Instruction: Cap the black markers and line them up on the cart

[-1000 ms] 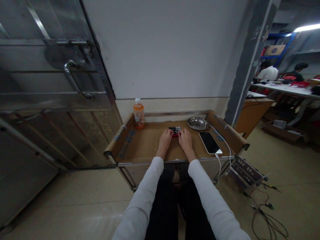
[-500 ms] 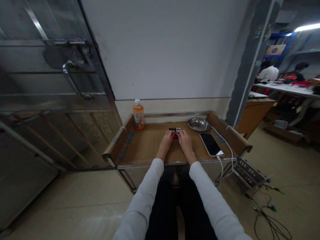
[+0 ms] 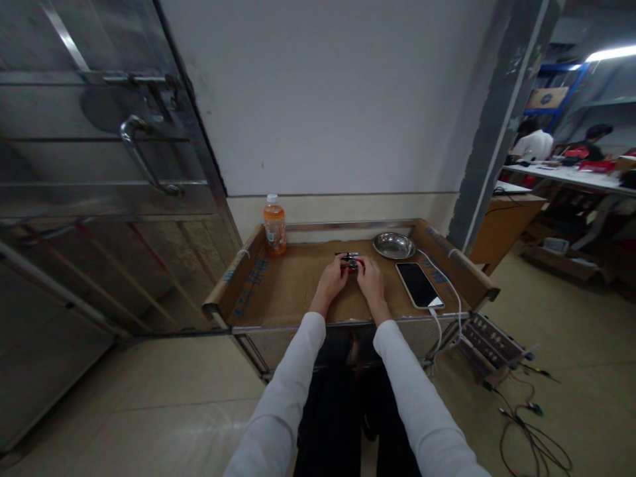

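Observation:
My left hand and my right hand meet over the middle of a cardboard-lined tray top. Between their fingertips is a small red and black object with shiny parts. Its kind is too small to make out, and my fingers cover part of it. Both hands have bent fingers closed on its two sides. A thin dark strip shows just beyond the fingertips; whether it belongs to the same object I cannot tell.
An orange drink bottle stands at the tray's back left. At the right are a round steel dish and a phone with a white cable. Raised cardboard sides border the tray. Cables lie on the floor; people sit far right.
My hands have drawn slightly apart, so more of the small red and black object shows between them. The bottle, dish and phone stay in place on the tray.

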The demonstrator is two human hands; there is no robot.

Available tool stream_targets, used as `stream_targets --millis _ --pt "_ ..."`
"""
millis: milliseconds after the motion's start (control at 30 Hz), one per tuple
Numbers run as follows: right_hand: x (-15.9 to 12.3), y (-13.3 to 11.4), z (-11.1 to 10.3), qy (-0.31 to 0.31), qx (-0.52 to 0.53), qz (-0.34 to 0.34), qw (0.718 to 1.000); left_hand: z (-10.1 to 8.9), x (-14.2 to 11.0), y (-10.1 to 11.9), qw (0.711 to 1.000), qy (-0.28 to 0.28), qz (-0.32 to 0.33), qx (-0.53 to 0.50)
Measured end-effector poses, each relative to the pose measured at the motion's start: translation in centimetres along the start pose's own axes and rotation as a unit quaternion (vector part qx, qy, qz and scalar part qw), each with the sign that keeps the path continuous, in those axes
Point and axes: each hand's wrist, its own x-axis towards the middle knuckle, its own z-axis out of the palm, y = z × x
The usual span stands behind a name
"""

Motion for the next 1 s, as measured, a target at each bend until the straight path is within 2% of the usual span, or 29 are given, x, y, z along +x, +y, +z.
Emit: stream_targets --millis 133,300,533,733,900,1000 --pt "0.1 0.2 -0.1 0.032 -0.045 0.031 0.998 -0.2 0.1 0.1 0.996 -0.063 0.008 0.066" --pt "0.1 0.0 -0.2 0.011 -0.109 0.048 0.993 -0.1 -0.1 -0.2 0.99 -0.08 -0.002 0.116" --pt "-0.1 -0.5 -0.4 -0.028 -0.163 0.035 0.986 0.0 0.0 -0.4 0.994 -0.017 -0.022 0.11" --pt "0.0 -0.6 -0.4 -0.043 -0.123 -0.002 0.991 -0.4 -0.1 0.0 0.994 -0.001 -0.012 0.109" --pt "-0.2 -1.1 -0.7 -0.102 -0.036 -0.127 0.986 -0.3 -0.2 -0.1 0.996 0.032 -0.013 0.082" --pt "-0.3 -1.3 -0.6 -0.104 -0.022 -0.134 0.985 -0.2 -0.1 -0.2 0.993 0.065 -0.037 0.088"
